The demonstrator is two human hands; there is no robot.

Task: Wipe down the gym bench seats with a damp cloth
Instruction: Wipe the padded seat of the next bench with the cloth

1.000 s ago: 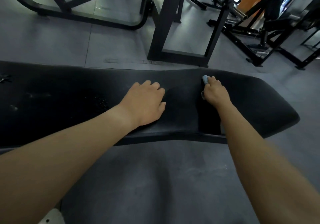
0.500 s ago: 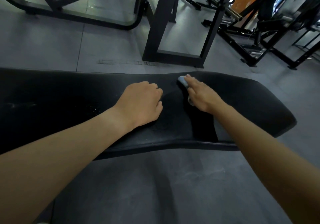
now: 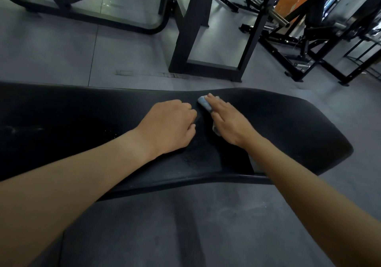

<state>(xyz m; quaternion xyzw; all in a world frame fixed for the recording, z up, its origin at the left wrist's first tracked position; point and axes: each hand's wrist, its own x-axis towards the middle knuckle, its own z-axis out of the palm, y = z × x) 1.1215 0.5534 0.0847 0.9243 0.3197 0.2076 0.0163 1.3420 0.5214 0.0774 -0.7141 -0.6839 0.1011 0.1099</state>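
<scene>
A long black padded bench seat (image 3: 288, 130) runs across the view from the left edge to a rounded end at the right. My left hand (image 3: 168, 125) rests on the middle of the pad, its fingers curled loosely and holding nothing. Just to its right my right hand (image 3: 228, 122) lies flat with straight fingers, pressing a small blue-grey cloth (image 3: 204, 103) against the pad. Most of the cloth is hidden under the palm; a corner shows by the fingertips.
Grey floor mats (image 3: 185, 225) lie in front of and behind the bench. A black upright machine frame (image 3: 191, 40) stands just beyond the bench. More black gym equipment (image 3: 309, 46) and an orange panel (image 3: 288, 3) crowd the far right.
My right hand has slid the cloth leftward along the pad, from the right part toward my left hand, and its fingers have flattened. The left hand stayed in place.
</scene>
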